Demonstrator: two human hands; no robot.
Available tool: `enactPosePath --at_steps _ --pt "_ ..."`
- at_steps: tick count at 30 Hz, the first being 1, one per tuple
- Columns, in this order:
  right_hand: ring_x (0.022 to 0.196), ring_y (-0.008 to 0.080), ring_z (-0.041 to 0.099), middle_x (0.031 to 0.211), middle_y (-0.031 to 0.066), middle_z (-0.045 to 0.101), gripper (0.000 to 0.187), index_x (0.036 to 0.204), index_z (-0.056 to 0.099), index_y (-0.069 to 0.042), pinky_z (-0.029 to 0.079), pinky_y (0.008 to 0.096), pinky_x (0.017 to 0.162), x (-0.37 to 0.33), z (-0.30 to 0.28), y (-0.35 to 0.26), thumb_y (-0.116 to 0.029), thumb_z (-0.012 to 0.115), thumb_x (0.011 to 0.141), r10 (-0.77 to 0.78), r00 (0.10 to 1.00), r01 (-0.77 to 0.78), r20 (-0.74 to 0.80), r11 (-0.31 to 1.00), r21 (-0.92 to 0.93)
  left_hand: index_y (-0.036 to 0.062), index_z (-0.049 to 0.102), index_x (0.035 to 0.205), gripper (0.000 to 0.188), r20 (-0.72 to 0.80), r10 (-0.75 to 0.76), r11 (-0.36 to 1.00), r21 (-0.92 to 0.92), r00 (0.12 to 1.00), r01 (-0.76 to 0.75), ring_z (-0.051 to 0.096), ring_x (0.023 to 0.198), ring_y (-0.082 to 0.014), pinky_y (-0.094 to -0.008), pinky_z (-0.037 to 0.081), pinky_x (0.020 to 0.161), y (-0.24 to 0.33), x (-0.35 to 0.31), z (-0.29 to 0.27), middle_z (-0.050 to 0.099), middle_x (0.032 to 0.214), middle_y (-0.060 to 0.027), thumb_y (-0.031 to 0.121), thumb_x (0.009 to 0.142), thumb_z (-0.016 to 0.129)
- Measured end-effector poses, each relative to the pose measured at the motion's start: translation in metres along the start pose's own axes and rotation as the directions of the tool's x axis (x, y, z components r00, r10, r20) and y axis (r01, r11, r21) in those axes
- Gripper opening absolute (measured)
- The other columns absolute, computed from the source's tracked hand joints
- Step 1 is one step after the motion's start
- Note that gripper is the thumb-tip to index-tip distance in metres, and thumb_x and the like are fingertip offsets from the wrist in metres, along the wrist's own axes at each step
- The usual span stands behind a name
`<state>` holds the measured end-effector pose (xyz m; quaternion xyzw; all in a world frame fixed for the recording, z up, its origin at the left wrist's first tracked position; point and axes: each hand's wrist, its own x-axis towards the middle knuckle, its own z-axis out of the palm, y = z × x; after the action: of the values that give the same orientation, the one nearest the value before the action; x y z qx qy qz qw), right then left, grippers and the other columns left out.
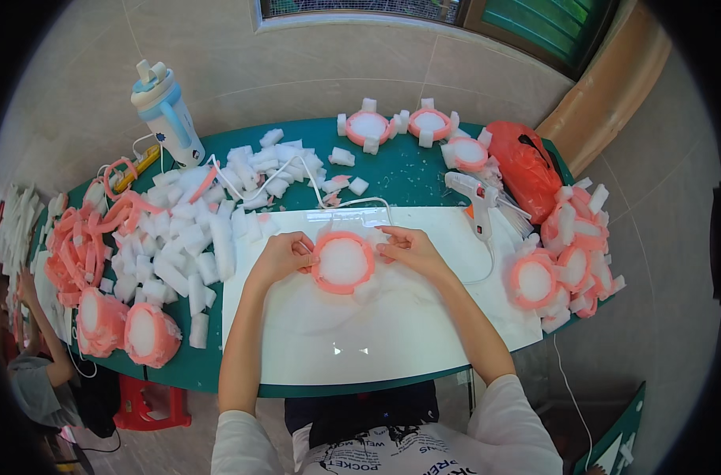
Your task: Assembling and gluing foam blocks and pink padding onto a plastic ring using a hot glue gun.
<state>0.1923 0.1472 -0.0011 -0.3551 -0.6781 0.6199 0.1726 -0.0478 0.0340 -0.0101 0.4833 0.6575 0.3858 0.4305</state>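
A round white foam piece with a pink ring (pixel 343 262) is held over the white board, with white foam bits around its edge. My left hand (pixel 284 256) pinches its left side, fingers closed at the pink rim. On the other side, my right hand (pixel 412 252) is closed at a white bit on the edge; the fingertips partly hide what they grip. A white glue gun (pixel 478 204) stands to the right, beyond my right hand.
White foam blocks (pixel 174 253) and pink foam strips (pixel 75 241) heap up at left, near a bottle (pixel 167 115). Finished-looking pink-ringed pieces (pixel 535 283) pile at right beside a red bag (pixel 524 170). A white cable (pixel 289 162) crosses behind. Another person's arm (pixel 48 332) shows at far left.
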Motion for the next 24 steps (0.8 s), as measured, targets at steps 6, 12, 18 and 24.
enactPosePath --at_steps 6,12,18,24 --pt "0.072 0.0071 0.054 0.083 0.0008 0.055 0.048 0.120 0.050 -0.002 0.043 0.0191 0.067 0.003 -0.007 0.010 -0.005 0.064 0.074 -0.116 0.992 0.119 0.050 0.990 -0.070 -0.0042 0.057 0.081 0.016 0.002 0.003 1.000 0.002 1.000 -0.003 0.059 0.055 -0.0125 -0.0227 0.049 0.051 0.003 0.000 0.001 0.061 0.064 -0.0093 0.004 0.071 0.068" --pt "0.077 0.0090 0.056 0.083 0.0053 0.060 0.045 0.117 0.052 0.000 0.045 0.0216 0.070 0.008 -0.009 0.022 -0.001 0.062 0.073 -0.097 0.995 0.097 0.002 0.995 -0.023 -0.0036 0.057 0.081 0.016 0.000 0.004 1.000 0.023 1.000 -0.004 0.059 0.055 -0.0125 -0.0229 0.048 0.051 0.005 -0.001 0.002 0.061 0.064 -0.0092 0.004 0.071 0.068" --pt "0.078 0.0099 0.059 0.081 0.0048 0.062 0.044 0.116 0.051 0.003 0.045 0.0215 0.073 0.007 -0.009 0.017 0.000 0.062 0.073 -0.046 0.999 0.046 0.026 0.999 0.018 -0.0035 0.057 0.082 0.017 0.011 0.008 0.999 0.040 1.000 -0.009 0.059 0.055 -0.0124 -0.0225 0.048 0.051 0.003 0.000 0.001 0.062 0.064 -0.0094 0.004 0.071 0.068" --pt "0.075 0.0102 0.059 0.080 0.0062 0.064 0.036 0.109 0.055 0.002 0.046 0.0221 0.069 0.007 -0.010 0.018 0.000 0.062 0.073 -0.047 0.999 0.047 0.002 0.998 0.040 -0.0033 0.057 0.081 0.017 0.011 0.017 1.000 0.027 1.000 -0.017 0.058 0.054 -0.0120 -0.0225 0.047 0.051 0.003 0.000 0.001 0.061 0.064 -0.0089 0.004 0.071 0.068"
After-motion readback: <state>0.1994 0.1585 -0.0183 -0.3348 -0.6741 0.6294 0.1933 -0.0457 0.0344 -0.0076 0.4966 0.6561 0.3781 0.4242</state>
